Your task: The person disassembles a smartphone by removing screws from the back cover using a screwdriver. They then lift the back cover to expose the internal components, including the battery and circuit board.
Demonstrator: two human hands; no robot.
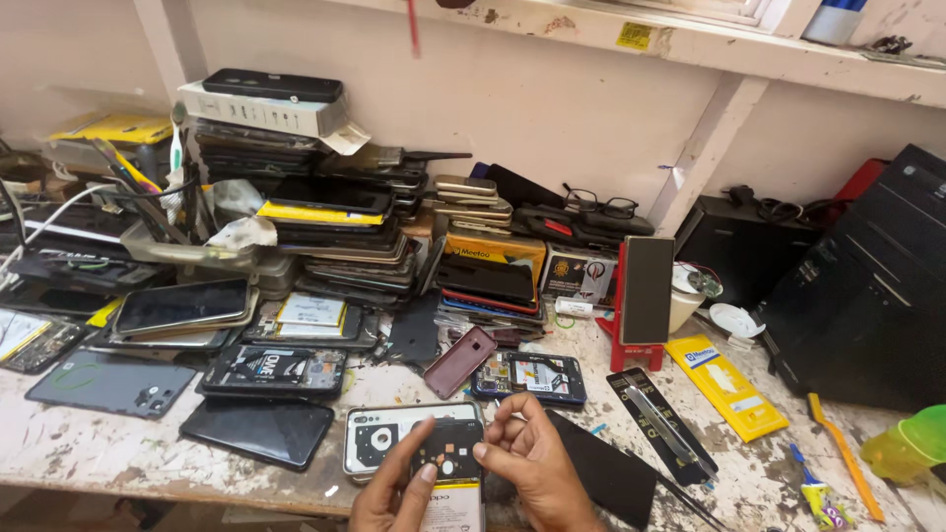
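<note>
An opened phone (434,448) with its back cover off lies on the worn white workbench (79,443) at the bottom centre, its circuit board and battery exposed. My left hand (394,488) rests on its lower left part, thumb and forefinger touching the board. My right hand (532,463) sits at the phone's right edge, fingers curled and pinched against the top right corner. Whether the right fingers hold a small part I cannot tell.
Another opened phone (532,377), a maroon phone (460,362) and dark phones (258,431) lie close by. Tall stacks of phones (345,232) fill the back. A red stand (639,296), yellow packet (727,384), tweezers on a black strip (658,419) and black boxes (867,286) stand right.
</note>
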